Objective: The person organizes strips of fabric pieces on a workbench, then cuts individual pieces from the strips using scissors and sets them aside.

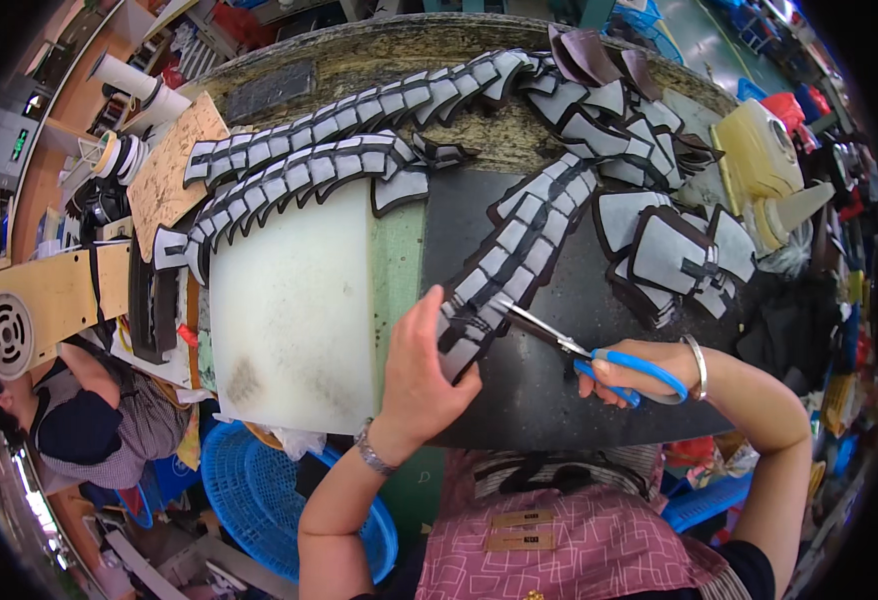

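Pink patterned apron (599, 553), 2 tan labels (519, 541), silver bangle (700, 372), metal wristband (370, 456)

Workshop interior. We identify it by the scarred workbench (379, 55), the white board (294, 290), several segmented strips (534, 225), blue-handled scissors (567, 343), the blue plastic basket (223, 495) below bench level, and a co-worker (109, 410) at far left.
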Action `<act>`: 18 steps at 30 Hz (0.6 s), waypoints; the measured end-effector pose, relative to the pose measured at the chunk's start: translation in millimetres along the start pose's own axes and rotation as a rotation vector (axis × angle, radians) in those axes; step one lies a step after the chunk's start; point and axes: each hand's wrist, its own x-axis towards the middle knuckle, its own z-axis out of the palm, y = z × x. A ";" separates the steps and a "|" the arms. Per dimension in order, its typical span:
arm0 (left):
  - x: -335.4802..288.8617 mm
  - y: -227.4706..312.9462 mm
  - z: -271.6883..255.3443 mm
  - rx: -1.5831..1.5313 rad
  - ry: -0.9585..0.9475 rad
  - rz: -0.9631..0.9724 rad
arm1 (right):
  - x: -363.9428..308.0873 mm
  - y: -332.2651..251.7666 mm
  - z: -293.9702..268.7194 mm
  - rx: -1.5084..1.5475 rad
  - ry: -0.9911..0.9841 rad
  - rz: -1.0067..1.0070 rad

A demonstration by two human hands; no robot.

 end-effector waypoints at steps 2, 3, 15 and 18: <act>-2.8 -3.3 -3.4 -0.004 0.010 0.031 | 6.5 -1.4 2.8 -0.001 -0.041 -0.010; -4.0 -3.7 -4.5 -0.010 0.025 0.057 | 11.0 -3.1 5.0 0.005 -0.038 -0.014; -11.0 3.0 -2.1 0.155 0.097 0.078 | 29.6 -10.5 31.4 0.262 -0.068 -0.024; -14.3 4.4 -6.0 0.250 0.119 0.075 | 14.2 -18.5 37.3 0.284 0.090 0.034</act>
